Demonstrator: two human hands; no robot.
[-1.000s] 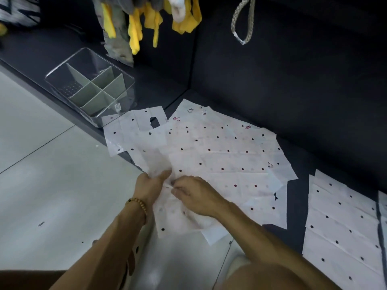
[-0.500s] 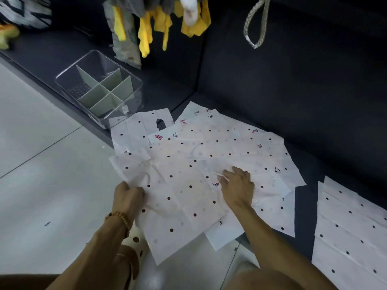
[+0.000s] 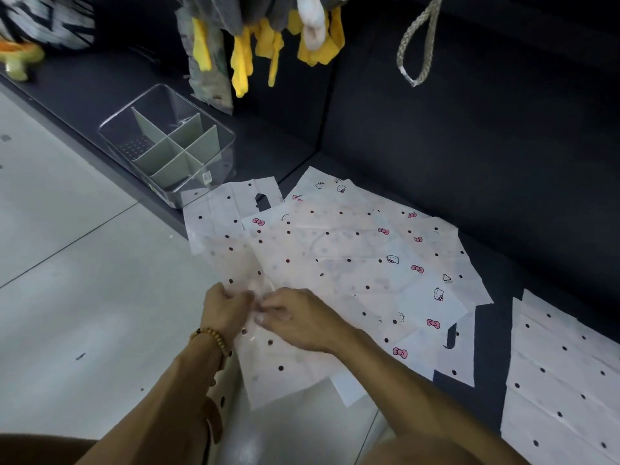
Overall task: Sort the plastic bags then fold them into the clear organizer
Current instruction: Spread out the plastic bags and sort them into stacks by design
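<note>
A loose pile of white plastic bags [image 3: 339,256], some with dark dots and some with pink bows and cat faces, lies spread on the dark sofa seat and over its front edge. My left hand [image 3: 224,308] and my right hand [image 3: 295,317] meet at the pile's near left edge, both pinching the edge of a dotted bag [image 3: 278,364] that hangs over the seat front. The clear organizer [image 3: 221,142], with grey-green dividers, stands at the back left of the pile. It looks to hold no bags.
A separate stack of dotted bags [image 3: 563,374] lies flat on the seat at the right. Yellow and grey fabric [image 3: 255,45] hangs above the organizer, and a braided rope loop [image 3: 416,48] hangs at the back. Pale floor tiles [image 3: 84,297] spread to the left.
My right hand has come back from the middle of the pile to the left edge and joined my left hand on the dotted bag. Bow-printed bags now show on top.
</note>
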